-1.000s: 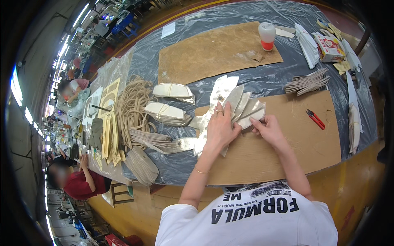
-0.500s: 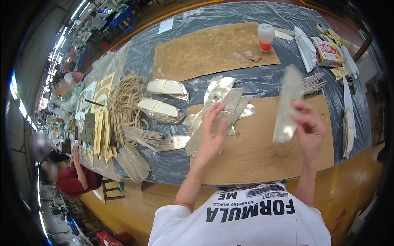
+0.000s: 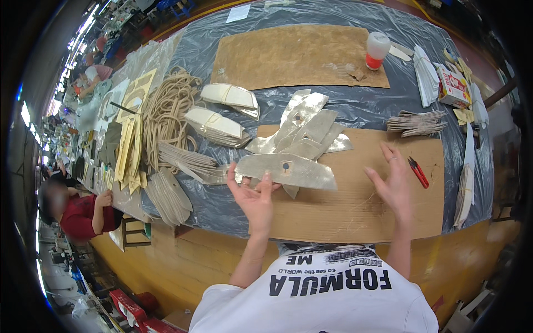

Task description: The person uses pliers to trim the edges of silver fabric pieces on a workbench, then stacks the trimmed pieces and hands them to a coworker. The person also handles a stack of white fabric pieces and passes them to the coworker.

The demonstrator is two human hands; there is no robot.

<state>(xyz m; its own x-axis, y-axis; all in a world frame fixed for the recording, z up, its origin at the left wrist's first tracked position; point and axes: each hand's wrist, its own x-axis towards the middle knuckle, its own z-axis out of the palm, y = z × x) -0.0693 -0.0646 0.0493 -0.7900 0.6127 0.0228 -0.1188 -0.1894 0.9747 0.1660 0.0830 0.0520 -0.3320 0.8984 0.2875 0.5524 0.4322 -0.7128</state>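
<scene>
My left hand [image 3: 252, 194] pinches one end of a shiny pale-metallic panel [image 3: 311, 173], cut long and curved with a small keyhole-shaped hole. The thumb lies on the panel's face, and it is held nearly flat over the near edge of a loose pile of similar shiny pieces [image 3: 311, 130]. Over the cardboard sheet [image 3: 355, 216], my right hand [image 3: 395, 183] is empty, its thumb and fingers apart. Just right of it lie red-handled thread snips [image 3: 418, 172]. Beyond that hand sits a fanned stack of thin grey-beige pieces [image 3: 416, 123].
At left are tied bundles of pale pieces [image 3: 214, 125], coiled beige cord [image 3: 169, 111] and fanned strips [image 3: 169, 197]. A red-and-clear bottle [image 3: 377, 51] stands on the far brown board [image 3: 294, 53]. A white-and-red box [image 3: 454, 86] is at right. Another person in a red top [image 3: 83, 216] sits at left.
My right hand has let go of the panel it held and moved slightly left, uncovering the snips. My left hand has drawn nearer and left, and now holds a panel.
</scene>
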